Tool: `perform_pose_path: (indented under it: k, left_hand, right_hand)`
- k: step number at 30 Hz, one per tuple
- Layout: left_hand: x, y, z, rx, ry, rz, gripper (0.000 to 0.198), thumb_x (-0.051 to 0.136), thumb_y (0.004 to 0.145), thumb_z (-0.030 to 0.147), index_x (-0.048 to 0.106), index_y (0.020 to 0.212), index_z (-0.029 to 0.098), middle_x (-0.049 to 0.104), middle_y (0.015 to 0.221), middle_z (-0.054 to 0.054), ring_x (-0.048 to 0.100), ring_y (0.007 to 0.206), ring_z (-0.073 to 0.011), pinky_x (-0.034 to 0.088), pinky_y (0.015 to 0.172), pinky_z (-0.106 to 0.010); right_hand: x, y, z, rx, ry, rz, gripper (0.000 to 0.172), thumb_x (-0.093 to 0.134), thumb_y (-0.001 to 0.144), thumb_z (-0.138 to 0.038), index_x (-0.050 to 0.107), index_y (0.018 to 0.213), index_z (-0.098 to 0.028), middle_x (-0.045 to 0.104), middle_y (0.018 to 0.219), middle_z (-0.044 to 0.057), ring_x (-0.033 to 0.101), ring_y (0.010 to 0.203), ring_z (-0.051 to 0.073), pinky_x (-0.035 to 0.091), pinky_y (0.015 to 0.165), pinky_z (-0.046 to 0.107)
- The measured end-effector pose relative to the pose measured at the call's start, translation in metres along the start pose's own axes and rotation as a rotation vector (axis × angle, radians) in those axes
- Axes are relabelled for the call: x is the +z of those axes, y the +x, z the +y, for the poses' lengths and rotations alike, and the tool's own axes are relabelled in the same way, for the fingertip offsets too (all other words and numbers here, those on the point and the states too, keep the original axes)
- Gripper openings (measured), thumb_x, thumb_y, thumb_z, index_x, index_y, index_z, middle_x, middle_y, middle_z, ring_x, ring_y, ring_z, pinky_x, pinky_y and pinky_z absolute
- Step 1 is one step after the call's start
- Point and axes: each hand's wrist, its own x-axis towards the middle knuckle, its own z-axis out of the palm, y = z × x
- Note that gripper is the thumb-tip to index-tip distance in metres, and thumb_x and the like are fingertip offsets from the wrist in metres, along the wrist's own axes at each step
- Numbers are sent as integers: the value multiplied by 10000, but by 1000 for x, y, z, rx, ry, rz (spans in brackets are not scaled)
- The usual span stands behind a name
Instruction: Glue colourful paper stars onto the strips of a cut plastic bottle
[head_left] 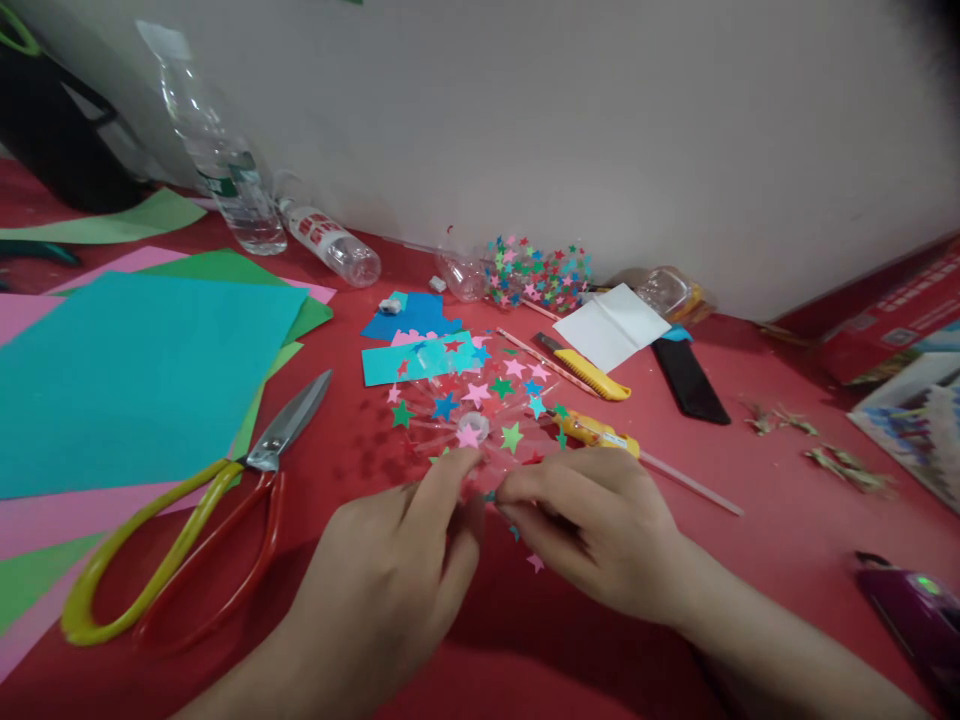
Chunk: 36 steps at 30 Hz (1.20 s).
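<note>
A clear plastic piece (474, 428) cut into strips, dotted with pink, green, blue and red stars, lies spread in the middle of the red table. My left hand (405, 560) is closed at its near edge, thumb and index finger pressed on the plastic. Beside it, my right hand (600, 530) pinches at the same edge, with a bit of teal between the fingertips. The two hands nearly meet. A light blue paper strip (382, 366) lies partly under the plastic's far left side.
Large scissors (266, 465) lie open at the left beside stacked coloured paper (142, 370). Behind are two bottles (225, 180) and another starred plastic piece (540, 272). A yellow cutter (592, 373), a glue gun-like purple object (911, 610) and a white sheet (613, 326) are at right.
</note>
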Motion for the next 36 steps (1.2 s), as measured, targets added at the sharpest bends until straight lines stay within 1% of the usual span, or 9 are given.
perform_pose_path:
  k: [4, 8, 11, 14, 20, 22, 28, 32, 36]
  left_hand:
    - [2, 2, -1, -113, -58, -56, 249, 430, 885, 211, 607, 1055, 255, 667, 556, 26, 596, 441, -164, 343, 446, -259]
    - [4, 2, -1, -155, -131, -95, 189, 442, 869, 211, 599, 965, 253, 711, 662, 4, 661, 539, -177, 422, 488, -254]
    - [6, 1, 1, -123, -186, -76, 198, 449, 848, 167, 558, 988, 253, 729, 758, 2, 697, 629, -180, 479, 543, -255]
    - [6, -1, 3, -87, -249, -55, 247, 429, 831, 132, 539, 1018, 249, 736, 808, -5, 703, 656, -175, 508, 571, -257]
    - [6, -6, 4, -209, -287, -118, 292, 474, 791, 151, 584, 1048, 238, 725, 983, -84, 704, 860, -239, 557, 686, -322]
    - [7, -7, 4, -212, -297, -125, 287, 474, 793, 155, 589, 1042, 237, 723, 988, -89, 701, 861, -245, 563, 688, -333]
    - [7, -6, 6, -140, -267, -87, 276, 441, 819, 163, 590, 1045, 217, 724, 978, -95, 699, 786, -217, 580, 672, -333]
    - [7, -6, 7, -115, -223, -65, 298, 399, 836, 133, 568, 1073, 200, 720, 948, -80, 702, 795, -202, 583, 664, -318]
    - [10, -7, 7, -74, -194, -16, 279, 382, 856, 111, 539, 1064, 211, 713, 907, -59, 706, 759, -187, 573, 616, -285]
  right_hand:
    - [0, 1, -1, 7, 10, 15, 116, 513, 936, -177, 611, 876, -195, 568, 589, -42, 481, 522, 90, 346, 531, 222]
    - [2, 1, -3, 21, 1, 19, 125, 516, 934, -181, 606, 847, -189, 547, 586, -45, 468, 509, 85, 338, 520, 221]
    - [4, 0, -3, 34, -15, 9, 138, 503, 940, -182, 602, 845, -187, 532, 589, -43, 454, 509, 89, 327, 516, 228]
    - [6, -2, -2, 17, -43, 10, 135, 495, 942, -186, 600, 857, -186, 534, 597, -40, 447, 511, 94, 315, 514, 236]
    - [10, -4, 0, -13, -77, 33, 115, 499, 942, -177, 606, 897, -176, 580, 627, -24, 460, 520, 99, 307, 517, 242]
    - [11, -3, 0, -10, -60, 45, 108, 502, 938, -161, 602, 898, -173, 586, 635, -24, 461, 522, 94, 313, 520, 237]
    - [14, -3, 0, -20, -69, 81, 97, 512, 926, -135, 588, 883, -177, 613, 654, -22, 475, 531, 91, 324, 526, 231]
    - [15, -2, -1, -19, -95, 107, 121, 510, 921, -131, 582, 837, -181, 571, 601, -36, 456, 508, 89, 308, 514, 234]
    - [16, -2, -2, -24, -108, 147, 120, 517, 913, -120, 576, 824, -174, 547, 584, -44, 447, 505, 80, 314, 514, 226]
